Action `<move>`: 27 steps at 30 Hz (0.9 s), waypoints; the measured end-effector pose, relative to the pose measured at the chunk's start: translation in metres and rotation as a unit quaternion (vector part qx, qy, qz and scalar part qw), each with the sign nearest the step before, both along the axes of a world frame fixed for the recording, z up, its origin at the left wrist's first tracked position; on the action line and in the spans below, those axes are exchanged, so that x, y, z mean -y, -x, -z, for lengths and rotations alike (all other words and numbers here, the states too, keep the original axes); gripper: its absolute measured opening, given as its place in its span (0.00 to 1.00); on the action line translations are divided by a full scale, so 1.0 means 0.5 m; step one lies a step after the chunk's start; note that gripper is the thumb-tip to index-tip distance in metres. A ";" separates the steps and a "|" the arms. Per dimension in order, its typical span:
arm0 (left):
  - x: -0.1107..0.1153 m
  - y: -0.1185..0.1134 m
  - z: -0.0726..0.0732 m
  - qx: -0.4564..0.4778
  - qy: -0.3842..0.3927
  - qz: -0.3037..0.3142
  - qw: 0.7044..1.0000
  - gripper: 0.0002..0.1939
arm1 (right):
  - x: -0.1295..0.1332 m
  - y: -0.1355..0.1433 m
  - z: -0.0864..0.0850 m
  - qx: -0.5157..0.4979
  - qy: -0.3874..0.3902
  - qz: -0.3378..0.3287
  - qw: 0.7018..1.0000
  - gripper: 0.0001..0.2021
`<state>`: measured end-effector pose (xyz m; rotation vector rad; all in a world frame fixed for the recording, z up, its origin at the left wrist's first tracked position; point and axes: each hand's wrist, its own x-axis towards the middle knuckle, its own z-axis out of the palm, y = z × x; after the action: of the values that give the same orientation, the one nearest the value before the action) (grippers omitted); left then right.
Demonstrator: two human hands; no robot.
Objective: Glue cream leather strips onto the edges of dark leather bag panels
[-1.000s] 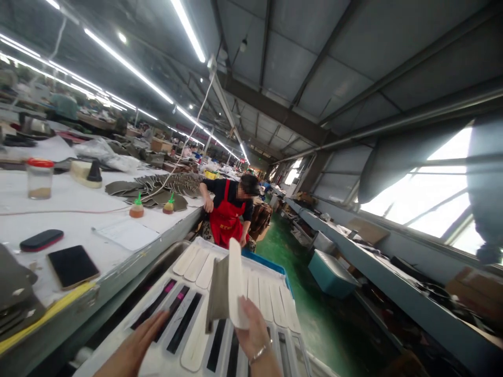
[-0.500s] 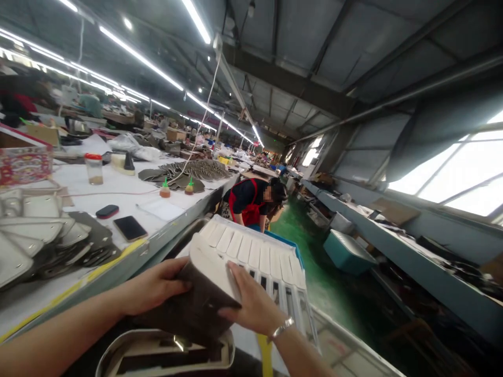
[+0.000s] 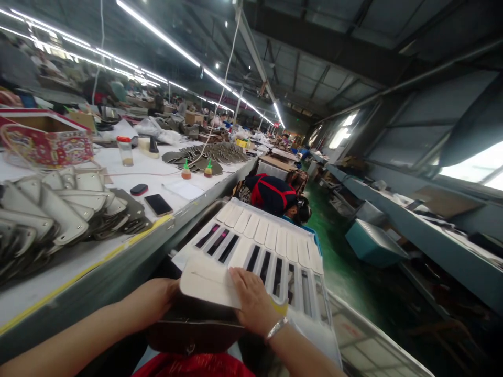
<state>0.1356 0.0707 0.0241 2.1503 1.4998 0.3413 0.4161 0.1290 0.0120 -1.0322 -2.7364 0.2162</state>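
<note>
Low in front of me is a dark brown bag piece (image 3: 196, 335) with a cream rounded panel (image 3: 208, 283) on its upper side and a small metal fitting near the bottom. My left hand (image 3: 159, 298) is closed on its left edge, the fingertips partly hidden behind it. On the other side my right hand (image 3: 253, 301), with a silver bracelet at the wrist, grips the panel's right end, fingers lying over the top. Just beyond stands a white slotted rack (image 3: 239, 254), its far row filled with several cream strips (image 3: 271, 233).
Left, a white-topped table carries stacked grey-brown pieces (image 3: 66, 209), a phone (image 3: 157, 204), a red-lidded jar (image 3: 124, 152) and two small bottles. A co-worker (image 3: 271, 193) bends down beyond the rack. A blue-green bin (image 3: 373, 241) sits at the right bench.
The bag piece has tipped toward me and dropped lower, its cream panel now facing up. The hollow cream-rimmed part below is out of sight. The co-worker has bent further down.
</note>
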 end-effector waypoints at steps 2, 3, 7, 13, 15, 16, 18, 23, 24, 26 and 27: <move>-0.002 0.006 0.011 -0.012 -0.015 -0.004 1.000 0.18 | -0.003 -0.008 0.006 0.029 -0.015 -0.001 0.999 0.44; -0.002 0.012 0.012 -0.008 -0.020 -0.017 1.000 0.18 | -0.004 -0.010 0.008 0.037 -0.020 0.000 0.999 0.44; 0.008 0.036 0.016 -0.006 -0.026 -0.051 0.998 0.16 | -0.009 0.007 0.007 0.037 -0.035 -0.001 0.999 0.42; 0.015 0.020 0.040 -0.080 -0.012 -0.020 0.996 0.12 | -0.024 0.017 -0.009 0.026 -0.011 -0.029 0.999 0.45; 0.008 0.007 0.037 -0.096 0.007 -0.004 0.995 0.11 | -0.028 0.008 -0.013 0.025 -0.003 -0.035 0.999 0.46; 0.002 0.000 0.034 -0.112 0.014 -0.004 0.994 0.10 | -0.029 0.006 -0.014 0.024 -0.003 -0.035 0.999 0.45; -0.013 -0.014 0.030 -0.150 0.020 -0.028 0.988 0.10 | -0.034 0.009 -0.010 0.014 -0.011 -0.022 1.000 0.43; -0.038 -0.040 0.041 -0.179 0.006 -0.084 0.980 0.15 | -0.048 0.017 0.016 -0.059 -0.059 0.034 0.996 0.45; -0.037 -0.042 0.042 -0.174 0.002 -0.088 0.981 0.16 | -0.048 0.011 0.023 -0.067 -0.063 0.033 0.995 0.45; -0.031 -0.043 0.038 -0.158 -0.001 -0.087 0.984 0.15 | -0.045 -0.006 0.034 -0.074 -0.069 0.037 0.994 0.44; -0.028 -0.042 0.032 -0.149 -0.001 -0.080 0.986 0.15 | -0.042 -0.014 0.039 -0.075 -0.073 0.045 0.993 0.44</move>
<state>0.1565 0.0848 0.0080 2.1593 1.8436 0.0764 0.4232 0.1500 -0.0074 -1.0505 -2.5230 0.0739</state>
